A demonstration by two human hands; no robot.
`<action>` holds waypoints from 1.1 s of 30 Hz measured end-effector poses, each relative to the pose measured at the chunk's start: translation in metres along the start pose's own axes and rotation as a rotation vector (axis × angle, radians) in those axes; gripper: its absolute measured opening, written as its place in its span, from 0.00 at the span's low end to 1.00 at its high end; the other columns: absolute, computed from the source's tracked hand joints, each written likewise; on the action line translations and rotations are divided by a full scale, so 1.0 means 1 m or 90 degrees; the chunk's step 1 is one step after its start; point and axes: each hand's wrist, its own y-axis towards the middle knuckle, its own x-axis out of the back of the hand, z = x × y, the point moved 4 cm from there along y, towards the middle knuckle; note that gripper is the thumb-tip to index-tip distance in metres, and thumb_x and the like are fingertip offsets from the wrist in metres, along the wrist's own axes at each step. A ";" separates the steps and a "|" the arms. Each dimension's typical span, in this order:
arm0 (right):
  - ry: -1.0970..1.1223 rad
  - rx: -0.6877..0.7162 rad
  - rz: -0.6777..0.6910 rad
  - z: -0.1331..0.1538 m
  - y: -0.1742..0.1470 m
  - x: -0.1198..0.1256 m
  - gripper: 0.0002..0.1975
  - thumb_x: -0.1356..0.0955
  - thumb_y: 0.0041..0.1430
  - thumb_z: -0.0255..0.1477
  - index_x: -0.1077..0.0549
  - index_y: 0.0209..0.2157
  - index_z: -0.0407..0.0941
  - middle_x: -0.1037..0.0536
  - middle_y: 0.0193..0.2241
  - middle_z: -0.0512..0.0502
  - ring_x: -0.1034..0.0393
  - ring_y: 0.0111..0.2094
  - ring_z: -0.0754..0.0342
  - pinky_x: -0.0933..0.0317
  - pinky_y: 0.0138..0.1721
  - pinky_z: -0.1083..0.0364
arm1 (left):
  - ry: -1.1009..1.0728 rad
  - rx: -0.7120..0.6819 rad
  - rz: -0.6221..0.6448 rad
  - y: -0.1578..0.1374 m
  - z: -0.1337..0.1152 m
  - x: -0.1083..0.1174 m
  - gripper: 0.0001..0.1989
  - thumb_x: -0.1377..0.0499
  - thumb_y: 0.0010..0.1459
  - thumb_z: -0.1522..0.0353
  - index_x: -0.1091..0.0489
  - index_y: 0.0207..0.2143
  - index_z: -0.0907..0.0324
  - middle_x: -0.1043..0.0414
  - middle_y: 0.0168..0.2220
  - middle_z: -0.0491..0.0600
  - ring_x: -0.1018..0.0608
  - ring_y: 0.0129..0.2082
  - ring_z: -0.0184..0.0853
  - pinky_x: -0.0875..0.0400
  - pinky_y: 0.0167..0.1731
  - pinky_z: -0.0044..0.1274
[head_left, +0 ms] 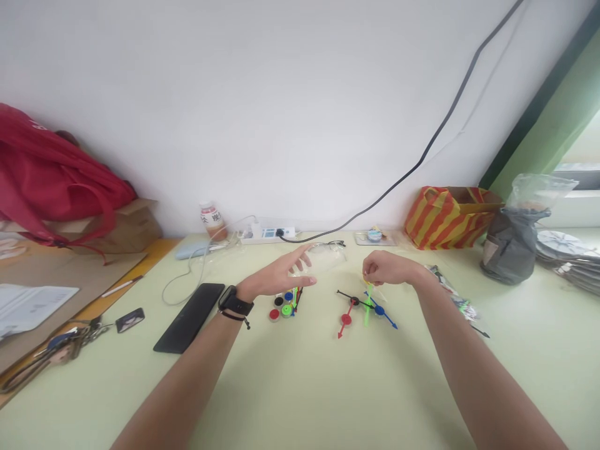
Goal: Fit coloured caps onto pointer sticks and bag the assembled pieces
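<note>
My left hand, with a black watch on the wrist, hovers with fingers apart beside a clear plastic piece. Below it lie small round discs in several colours, including a red disc and a green disc, next to thin coloured arrows. My right hand is closed in a pinch, with a bit of yellow showing at its fingertips; what it holds is mostly hidden. Just under it are arrow spinners: a green spinner, a blue spinner, a black spinner and a red spinner.
A black phone-like slab lies by my left forearm. Along the wall stand a bottle, a power strip and a striped bag. Glasses lie at the back. Packed small parts sit beyond my right forearm.
</note>
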 end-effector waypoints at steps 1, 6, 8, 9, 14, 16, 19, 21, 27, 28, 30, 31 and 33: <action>0.020 0.003 -0.015 -0.001 -0.003 0.005 0.05 0.30 0.53 0.29 0.24 0.32 0.43 0.16 0.31 0.41 0.22 0.33 0.46 0.34 0.31 0.54 | -0.003 0.006 0.009 0.000 0.000 0.000 0.43 0.37 0.61 0.51 0.51 0.73 0.47 0.30 0.54 0.53 0.26 0.48 0.41 0.29 0.48 0.32; 0.179 0.044 -0.189 -0.002 -0.022 0.035 0.11 0.26 0.55 0.38 0.24 0.31 0.44 0.17 0.31 0.40 0.21 0.35 0.45 0.29 0.38 0.50 | -0.038 0.024 0.037 0.000 -0.002 -0.002 0.41 0.37 0.61 0.52 0.48 0.72 0.48 0.30 0.54 0.54 0.24 0.46 0.40 0.29 0.46 0.30; 0.285 0.083 -0.293 0.001 -0.031 0.047 0.14 0.25 0.55 0.42 0.23 0.33 0.45 0.17 0.33 0.40 0.21 0.37 0.44 0.28 0.43 0.47 | -0.063 0.030 0.050 0.000 -0.004 -0.002 0.40 0.37 0.62 0.53 0.48 0.72 0.47 0.30 0.54 0.54 0.24 0.47 0.40 0.29 0.46 0.30; 0.347 0.111 -0.346 0.004 -0.036 0.052 0.15 0.25 0.55 0.43 0.23 0.34 0.45 0.17 0.33 0.41 0.22 0.38 0.44 0.28 0.46 0.46 | -0.079 0.031 0.059 -0.001 -0.005 -0.003 0.40 0.37 0.62 0.54 0.48 0.72 0.46 0.30 0.54 0.54 0.25 0.47 0.40 0.29 0.46 0.30; 0.597 0.264 -0.445 0.030 -0.049 0.060 0.15 0.22 0.50 0.39 0.24 0.34 0.46 0.18 0.33 0.45 0.22 0.37 0.48 0.28 0.47 0.48 | -0.195 -0.009 0.110 0.001 -0.013 -0.010 0.36 0.39 0.65 0.58 0.47 0.71 0.47 0.30 0.54 0.54 0.27 0.50 0.42 0.32 0.50 0.34; 0.622 0.290 -0.421 0.044 -0.049 0.055 0.12 0.22 0.51 0.36 0.25 0.32 0.46 0.18 0.33 0.46 0.22 0.36 0.50 0.28 0.45 0.50 | -0.249 -0.026 0.116 0.002 -0.014 -0.014 0.35 0.40 0.66 0.59 0.47 0.71 0.48 0.30 0.54 0.54 0.28 0.51 0.42 0.34 0.53 0.36; 0.598 0.308 -0.377 0.062 -0.048 0.046 0.09 0.24 0.53 0.33 0.24 0.33 0.45 0.18 0.33 0.46 0.23 0.35 0.52 0.28 0.44 0.51 | -0.337 -0.033 0.127 0.003 -0.016 -0.021 0.35 0.40 0.66 0.61 0.47 0.72 0.47 0.31 0.54 0.54 0.29 0.52 0.43 0.36 0.53 0.37; 0.571 0.318 -0.346 0.072 -0.048 0.041 0.07 0.25 0.53 0.31 0.24 0.33 0.45 0.18 0.31 0.47 0.24 0.34 0.52 0.28 0.42 0.51 | -0.384 -0.039 0.130 0.003 -0.019 -0.024 0.34 0.41 0.66 0.61 0.47 0.71 0.47 0.32 0.54 0.55 0.29 0.52 0.43 0.36 0.52 0.36; 0.442 0.292 -0.336 0.089 -0.053 0.035 0.08 0.27 0.57 0.33 0.26 0.29 0.44 0.20 0.29 0.48 0.28 0.30 0.54 0.32 0.37 0.53 | -0.453 -0.047 0.131 0.004 -0.025 -0.029 0.35 0.39 0.63 0.63 0.44 0.71 0.49 0.31 0.54 0.56 0.30 0.51 0.43 0.37 0.51 0.34; 0.419 0.288 -0.351 0.090 -0.054 0.035 0.08 0.28 0.57 0.33 0.26 0.28 0.44 0.21 0.29 0.48 0.29 0.30 0.54 0.34 0.36 0.54 | -0.464 -0.051 0.131 0.004 -0.026 -0.029 0.35 0.39 0.63 0.64 0.45 0.71 0.49 0.31 0.54 0.56 0.30 0.51 0.43 0.37 0.51 0.34; 0.372 0.277 -0.389 0.090 -0.056 0.036 0.10 0.28 0.58 0.34 0.26 0.27 0.44 0.22 0.29 0.48 0.30 0.32 0.54 0.36 0.35 0.55 | -0.477 -0.060 0.131 0.005 -0.028 -0.029 0.36 0.39 0.63 0.64 0.45 0.71 0.50 0.30 0.53 0.56 0.30 0.51 0.43 0.37 0.51 0.34; 0.351 0.269 -0.408 0.090 -0.057 0.037 0.10 0.28 0.58 0.35 0.26 0.26 0.44 0.22 0.29 0.48 0.30 0.33 0.54 0.37 0.35 0.55 | -0.476 -0.062 0.132 0.005 -0.028 -0.030 0.37 0.39 0.63 0.64 0.46 0.72 0.50 0.30 0.53 0.56 0.30 0.50 0.43 0.37 0.50 0.34; 0.323 0.259 -0.430 0.088 -0.057 0.038 0.10 0.28 0.58 0.35 0.25 0.27 0.44 0.22 0.30 0.48 0.30 0.33 0.54 0.38 0.35 0.55 | -0.464 -0.061 0.133 0.005 -0.027 -0.029 0.37 0.39 0.63 0.63 0.47 0.72 0.49 0.30 0.52 0.56 0.29 0.49 0.43 0.35 0.49 0.34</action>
